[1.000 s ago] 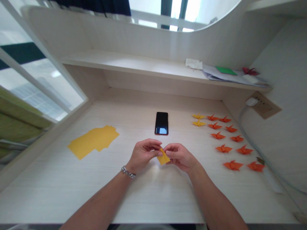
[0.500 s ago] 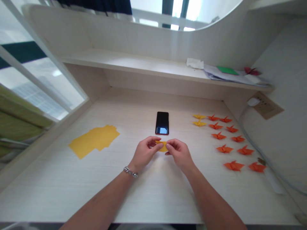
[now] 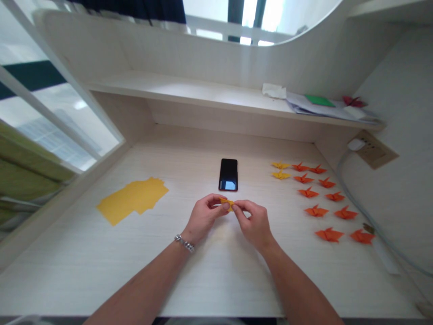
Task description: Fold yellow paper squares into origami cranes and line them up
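Note:
A small folded piece of yellow paper is held between my two hands above the desk. My left hand, with a silver chain bracelet at its wrist, pinches the paper's left side and hides part of it. The thumb and forefinger of my right hand grip its right end. Just beyond my hands lies a black phone, flat on the desk. To the left, overlapping sheets of yellow paper are spread out.
On the right stand two yellow paper cranes and several orange paper cranes in rows. A cable runs from the wall socket along the right edge. Papers lie on the shelf at the back.
The yellow paper looks narrower and more pointed between my fingers. My right hand has turned slightly and lowered, its fingers now pinched at the paper's end. My left hand has barely moved.

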Available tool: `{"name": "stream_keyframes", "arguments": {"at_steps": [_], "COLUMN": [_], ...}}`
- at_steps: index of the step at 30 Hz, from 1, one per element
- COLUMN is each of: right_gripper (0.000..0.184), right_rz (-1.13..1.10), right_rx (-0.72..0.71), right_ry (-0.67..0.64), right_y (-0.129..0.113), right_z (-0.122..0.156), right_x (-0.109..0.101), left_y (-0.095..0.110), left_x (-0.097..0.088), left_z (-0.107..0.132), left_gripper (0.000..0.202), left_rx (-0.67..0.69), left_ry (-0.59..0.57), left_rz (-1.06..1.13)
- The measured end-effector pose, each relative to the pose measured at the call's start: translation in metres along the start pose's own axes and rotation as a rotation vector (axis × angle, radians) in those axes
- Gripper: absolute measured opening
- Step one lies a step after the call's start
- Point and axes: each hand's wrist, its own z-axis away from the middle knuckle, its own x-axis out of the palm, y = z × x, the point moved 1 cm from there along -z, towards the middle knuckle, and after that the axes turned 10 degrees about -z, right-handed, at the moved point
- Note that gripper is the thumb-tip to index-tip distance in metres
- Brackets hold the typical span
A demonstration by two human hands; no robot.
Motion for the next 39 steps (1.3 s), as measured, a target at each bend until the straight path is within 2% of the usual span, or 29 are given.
{"name": "stream_keyframes", "arguments": {"at_steps": [10,21,27,32,39], "right_gripper": [0.013,0.014,0.009,0.014,0.019], "right_rz": [0.003,-0.017,-0.167,-0.338,-0.477], "right_rx": [-0.07,-0.055,0.103,0.278,0.428], "right_ry": [0.018,-0.022,-0.05,-0.103,-0.24], "right_y": [0.001,0.002,0.01,0.022,0.025], "right_z": [0.0,-0.001,-0.003,-0.006,-0.008], "right_x": [-0.002,-0.003,-0.004,-0.005,-0.005], "left_y": [0.002,0.007,0.007,0.007,0.007], "left_x": [0.006,0.008,0.005,0.004,0.006], "left_z": [0.002,0.004,0.004,0.004,0.004], "left_gripper": [0.034,0.025,0.026,0.032,0.033], "left_rx": [-0.061,-0.109,-0.113,-0.133,-0.157], "left_ry": [-0.063,-0.075,-0.149,-0.19,-0.149], "left_rz": [0.241,0.304,0.334,0.327,0.2]}}
